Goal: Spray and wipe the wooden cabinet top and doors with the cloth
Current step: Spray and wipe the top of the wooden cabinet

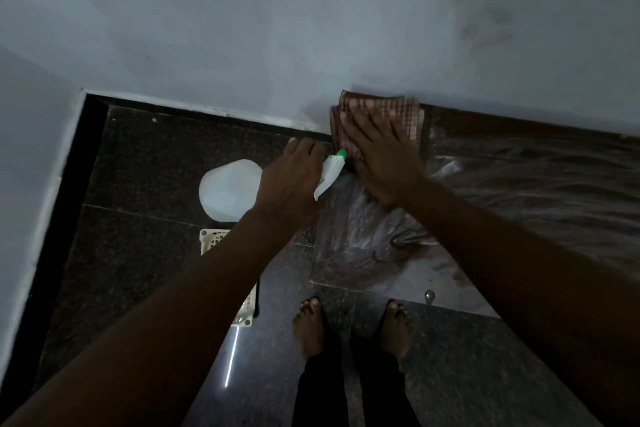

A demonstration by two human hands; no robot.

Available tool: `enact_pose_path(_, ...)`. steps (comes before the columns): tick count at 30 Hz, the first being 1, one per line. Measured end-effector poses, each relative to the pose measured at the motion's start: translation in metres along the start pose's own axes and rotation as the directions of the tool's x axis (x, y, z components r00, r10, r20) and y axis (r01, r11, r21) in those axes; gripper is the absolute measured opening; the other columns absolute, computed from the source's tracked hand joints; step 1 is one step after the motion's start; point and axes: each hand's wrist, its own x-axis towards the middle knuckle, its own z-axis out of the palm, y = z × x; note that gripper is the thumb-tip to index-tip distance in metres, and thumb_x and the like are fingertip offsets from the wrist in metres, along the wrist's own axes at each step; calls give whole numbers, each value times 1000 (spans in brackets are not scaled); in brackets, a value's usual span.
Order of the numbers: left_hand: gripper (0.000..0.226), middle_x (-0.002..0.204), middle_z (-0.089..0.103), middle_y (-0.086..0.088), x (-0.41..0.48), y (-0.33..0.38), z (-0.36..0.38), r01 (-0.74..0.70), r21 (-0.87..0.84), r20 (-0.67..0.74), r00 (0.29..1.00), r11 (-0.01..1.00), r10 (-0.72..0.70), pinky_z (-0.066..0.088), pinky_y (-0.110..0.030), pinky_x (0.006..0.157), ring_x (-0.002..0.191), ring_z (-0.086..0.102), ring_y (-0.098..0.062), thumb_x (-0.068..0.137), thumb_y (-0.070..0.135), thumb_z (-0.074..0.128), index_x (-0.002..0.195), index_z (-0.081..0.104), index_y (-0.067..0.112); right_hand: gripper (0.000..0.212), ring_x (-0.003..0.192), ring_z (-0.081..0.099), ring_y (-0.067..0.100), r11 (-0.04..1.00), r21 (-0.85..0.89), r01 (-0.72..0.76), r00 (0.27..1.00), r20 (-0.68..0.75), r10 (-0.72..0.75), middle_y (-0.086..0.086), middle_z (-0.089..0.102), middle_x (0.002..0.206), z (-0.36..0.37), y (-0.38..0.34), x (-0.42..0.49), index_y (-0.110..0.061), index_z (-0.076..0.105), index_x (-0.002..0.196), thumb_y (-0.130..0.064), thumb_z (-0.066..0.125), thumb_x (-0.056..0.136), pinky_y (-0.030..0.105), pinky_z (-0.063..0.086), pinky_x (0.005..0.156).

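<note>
A checked brown cloth (407,114) lies flat on the far left corner of the wooden cabinet top (536,184), against the wall. My right hand (379,156) presses on the cloth with straight, spread fingers. My left hand (291,180) grips a white spray bottle (227,191) by its neck; the bottle's white trigger head with a green nozzle (341,154) points at the cloth, just left of my right hand. The bottle's round body hangs over the floor beside the cabinet. A metal knob (429,295) shows at the cabinet's front edge.
A white perforated plastic basket (214,241) stands on the dark speckled floor (145,184) under my left forearm. My bare feet (308,326) stand in front of the cabinet. A pale wall (311,28) runs behind, meeting another wall at the left corner.
</note>
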Motion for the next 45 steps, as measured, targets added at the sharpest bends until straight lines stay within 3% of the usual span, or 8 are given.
enact_pose_path(4,45,102,60,-14,-1,-2,-1,-14,1,-15,1000,1000,14,43,-36,59,96,54,-32,66,19,78,104,59,4,70,157,6,28,1000,6,-6,1000,-7,6,5,9,169,-6,0,11,-19,20,161,-48,8,98,52,7,125)
enact_pose_path(8,45,99,59,-15,-5,-2,-3,-6,-21,-33,999,1000,5,47,-39,58,93,56,-35,64,16,80,101,58,3,61,155,17,30,991,-95,92,995,-34,-95,6,17,168,19,-12,-47,-19,24,160,-38,24,102,52,19,122)
enact_pose_path(12,40,94,57,-14,-9,-1,-5,-3,-19,-36,999,1000,3,45,-37,53,89,55,-36,62,12,79,94,56,3,70,155,14,29,976,-123,181,984,16,-180,5,14,169,28,-11,-84,-19,22,160,-38,33,95,53,14,124)
enact_pose_path(21,58,102,59,-13,-18,-4,2,36,11,25,999,999,-36,52,-40,62,96,56,-33,57,15,88,106,56,5,69,156,8,26,997,52,-52,999,-13,52,2,13,169,-8,14,-6,-22,21,160,-49,6,99,51,5,125)
enact_pose_path(24,61,103,59,-15,-23,-3,6,33,13,26,999,999,-33,51,-41,63,97,57,-35,56,15,88,107,57,4,69,156,9,28,996,61,-64,997,-26,66,3,13,169,-7,10,-4,-22,23,160,-49,8,98,53,7,125)
enact_pose_path(34,60,107,59,-14,-50,-1,9,74,-34,45,996,997,-73,56,-46,68,105,56,-36,60,21,88,110,57,5,67,156,10,31,970,-89,224,973,70,-219,4,13,169,27,-6,-105,-19,22,160,-40,28,97,55,15,124)
enact_pose_path(41,56,105,60,-16,-76,0,17,69,-43,45,997,997,-67,53,-45,76,100,57,-36,63,21,87,108,58,3,55,157,4,20,991,136,-18,999,-29,22,-3,11,169,3,18,-40,-26,22,160,-40,26,107,45,-2,125)
enact_pose_path(45,52,106,59,-18,-87,3,21,88,-68,26,996,994,-86,54,-45,74,100,56,-35,67,21,83,108,58,1,59,157,2,20,986,165,-26,999,-41,34,-5,11,169,5,16,-42,-26,23,159,-44,28,104,46,-3,125)
